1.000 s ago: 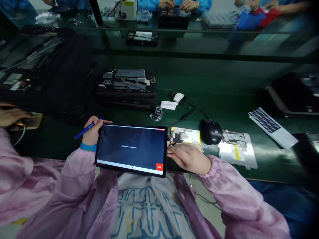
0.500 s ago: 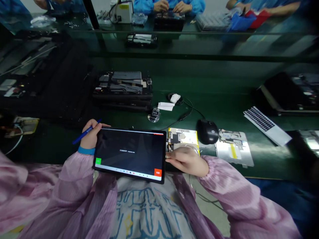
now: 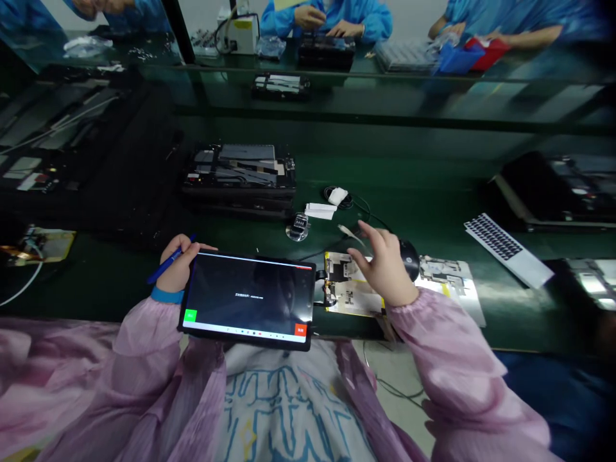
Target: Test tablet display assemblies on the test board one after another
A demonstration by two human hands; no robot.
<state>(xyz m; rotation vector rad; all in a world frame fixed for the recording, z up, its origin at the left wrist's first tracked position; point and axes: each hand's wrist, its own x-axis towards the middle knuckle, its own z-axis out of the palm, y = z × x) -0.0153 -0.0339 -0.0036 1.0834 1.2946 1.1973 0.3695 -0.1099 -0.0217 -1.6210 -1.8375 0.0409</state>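
My left hand (image 3: 176, 263) grips the left edge of a lit tablet screen (image 3: 245, 298), with a blue pen (image 3: 169, 260) held between its fingers. The display is dark, with a green button at lower left and a red one at lower right. Short dark connections on its right side lead to exposed tablet innards (image 3: 349, 289) with a yellow-edged battery. Over these parts my right hand (image 3: 385, 263) is raised, thumb and fingers apart. A white cable plug (image 3: 350, 232) is just beside its fingertips and looks loose. Behind that hand a black mouse (image 3: 410, 258) is partly hidden.
Stacked tablet parts (image 3: 240, 170) stand at the back, with a larger dark stack (image 3: 86, 147) at left. A metal board plate (image 3: 452, 282) and a keyboard strip (image 3: 507, 250) lie right. Co-workers' hands (image 3: 346, 29) show across the bench.
My right hand has moved from the screen's right edge up and away, and its fingers have spread. The white plug now shows by it. My left hand keeps the screen and pen.
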